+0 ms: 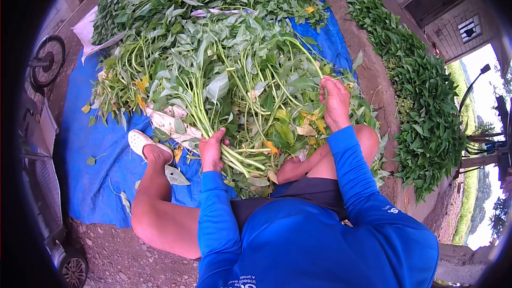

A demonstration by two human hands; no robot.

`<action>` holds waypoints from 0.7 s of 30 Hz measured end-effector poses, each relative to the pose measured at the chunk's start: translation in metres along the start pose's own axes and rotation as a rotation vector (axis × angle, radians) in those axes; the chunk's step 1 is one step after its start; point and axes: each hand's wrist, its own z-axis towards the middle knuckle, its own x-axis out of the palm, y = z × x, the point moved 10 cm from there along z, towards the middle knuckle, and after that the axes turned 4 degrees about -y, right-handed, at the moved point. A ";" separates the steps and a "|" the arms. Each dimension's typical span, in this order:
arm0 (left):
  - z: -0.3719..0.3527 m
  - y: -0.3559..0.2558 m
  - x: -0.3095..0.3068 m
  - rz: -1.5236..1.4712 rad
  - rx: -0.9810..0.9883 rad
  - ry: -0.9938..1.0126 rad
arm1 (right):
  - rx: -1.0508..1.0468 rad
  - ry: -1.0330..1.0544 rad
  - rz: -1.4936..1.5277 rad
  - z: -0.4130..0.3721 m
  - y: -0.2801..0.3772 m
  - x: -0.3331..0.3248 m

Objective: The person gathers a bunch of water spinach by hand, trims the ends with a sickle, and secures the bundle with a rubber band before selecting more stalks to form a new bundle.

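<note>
My left hand (213, 150) is closed around a bunch of long green water spinach stems (198, 108), their leafy tops pointing away from me and the cut ends sticking out below my fist. To the right, my right hand (336, 102) pinches a single water spinach stem (308, 54) near its lower end. That stem arches up and left into the big heap of loose water spinach (248, 66) in front of me. Yellowed leaves (143, 84) are scattered through the heap. The inner side of my right palm is partly hidden.
A blue tarp (96, 165) lies under the heap. More greens (160, 0) are piled at the back. Along the right wall runs a long row of leafy bundles (421, 101). My foot wears a white clog (140, 141). Wheeled vehicles stand at the left, including a wheel (47, 63).
</note>
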 end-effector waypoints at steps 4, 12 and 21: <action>0.006 0.007 0.000 0.009 0.020 -0.029 | -0.313 0.056 -0.035 -0.057 0.012 0.033; 0.020 0.045 0.003 -0.098 -0.146 0.103 | -0.094 0.661 -0.492 -0.160 -0.130 0.129; 0.020 0.042 -0.003 -0.101 -0.071 0.040 | -0.234 0.809 -0.565 -0.205 -0.139 0.152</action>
